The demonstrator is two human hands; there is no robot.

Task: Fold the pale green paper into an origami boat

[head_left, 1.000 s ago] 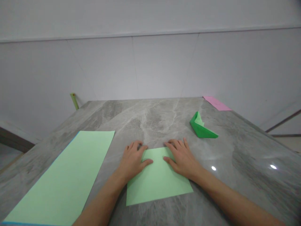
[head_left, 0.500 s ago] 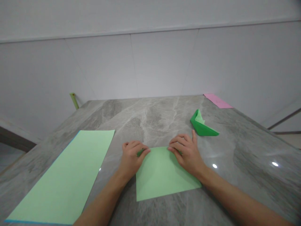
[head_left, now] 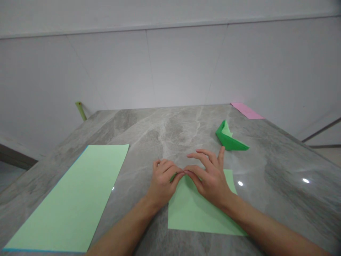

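A folded light green sheet (head_left: 194, 213) lies on the grey marble table (head_left: 173, 131) in front of me. My left hand (head_left: 162, 181) has its fingers curled and pinches the sheet's far left corner. Beside it, my right hand (head_left: 209, 176) pinches the far edge with thumb and forefinger, its other fingers raised. The fingertips of both hands meet at the sheet's far edge. A dark green folded paper boat (head_left: 230, 140) sits beyond my right hand.
A large light green sheet (head_left: 74, 199) with a blue edge lies on the table at the left. A pink sheet (head_left: 246, 110) rests at the far right corner. A green stick (head_left: 80, 110) leans by the far left corner against the white wall.
My hands went from lying flat on the sheet's far corners to pinching them, then came together at the middle. The sheet slid to the right.
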